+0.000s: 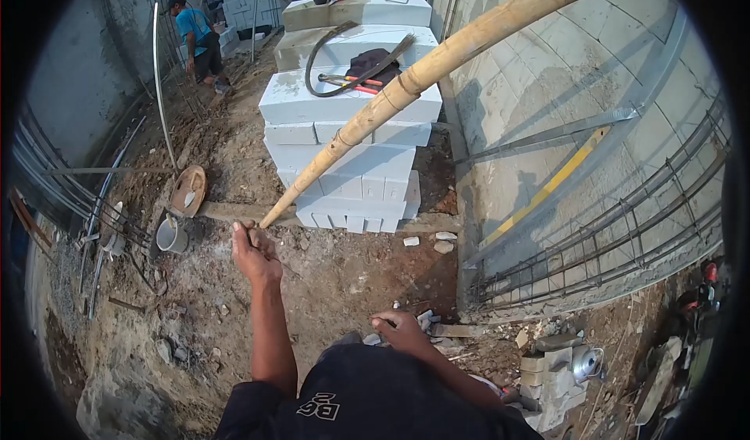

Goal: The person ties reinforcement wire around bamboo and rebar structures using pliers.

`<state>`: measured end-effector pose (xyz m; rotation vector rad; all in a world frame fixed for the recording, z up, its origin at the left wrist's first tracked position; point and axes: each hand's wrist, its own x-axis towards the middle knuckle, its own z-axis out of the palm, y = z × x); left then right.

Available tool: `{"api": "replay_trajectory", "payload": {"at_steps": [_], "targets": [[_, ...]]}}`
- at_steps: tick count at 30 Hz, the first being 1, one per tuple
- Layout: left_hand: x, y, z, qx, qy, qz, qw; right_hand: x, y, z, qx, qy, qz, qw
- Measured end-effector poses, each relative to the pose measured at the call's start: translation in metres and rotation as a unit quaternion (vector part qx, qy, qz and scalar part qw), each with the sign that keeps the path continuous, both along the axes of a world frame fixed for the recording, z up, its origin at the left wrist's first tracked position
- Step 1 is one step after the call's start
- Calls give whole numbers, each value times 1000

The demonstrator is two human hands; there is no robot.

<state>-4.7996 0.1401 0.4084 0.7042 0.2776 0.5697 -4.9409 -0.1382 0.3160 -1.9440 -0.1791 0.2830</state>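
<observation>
My left hand (256, 256) is raised in front of me with its fingers curled closed, right by the lower end of a bamboo pole (402, 88). What sits in those fingers is too small to make out. The pole slants from there up across the view to the top right. Lower and nearer my body, my right hand (401, 330) is closed in a pinch, with a small dark thing at its fingertips. Beyond the pole stands a stack of white blocks (344, 159), carrying a bundle of dark wire (316, 57), red-handled pliers (351, 80) and a dark cloth (373, 65).
Left of the stack lie a bucket (172, 235) and a round brown pan (188, 190) on rough soil. A person in a blue shirt (194, 33) bends at the back left. A rebar cage (609, 205) leans against the right-hand block wall. Rubble and a kettle (586, 362) are at lower right.
</observation>
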Motion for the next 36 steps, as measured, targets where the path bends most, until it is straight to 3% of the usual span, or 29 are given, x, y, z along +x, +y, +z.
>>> {"api": "replay_trajectory", "payload": {"at_steps": [10,15,19,21,22,24,25,27,28,30,31,34,35,36], "targets": [[14,-22,-4,0,19,-35,999,-18,-7,3,-8,-9,-32,999],[35,-35,-9,-50,-11,-121,991,-37,-20,4,-4,-63,-10,998],[35,-77,-3,-29,3,-183,983,-49,-42,2,21,-75,-2,997],[29,-104,0,-26,9,-204,979,-54,-53,-1,134,48,26,990],[27,-116,1,-40,-3,-248,968,-55,-56,-1,137,47,22,989],[22,-140,3,-49,-6,-292,955,-56,-59,3,265,198,-4,944],[19,-153,5,-38,0,-305,951,-58,-62,7,264,199,8,944],[16,-174,8,-22,-6,-323,946,-59,-71,16,397,282,-86,870],[14,-183,14,-1,12,-307,952,-60,-77,15,387,286,-57,875],[14,-199,16,12,5,-275,961,-65,-88,10,614,304,-151,713],[11,-209,25,22,18,-239,971,-66,-91,11,605,313,-131,720],[13,-222,24,34,-1,-157,987,-70,-100,12,701,225,-130,664],[13,-223,25,52,10,-139,989,-70,-104,12,696,232,-117,670],[13,-223,26,70,23,-121,990,-71,-107,11,653,187,-85,729]]}}
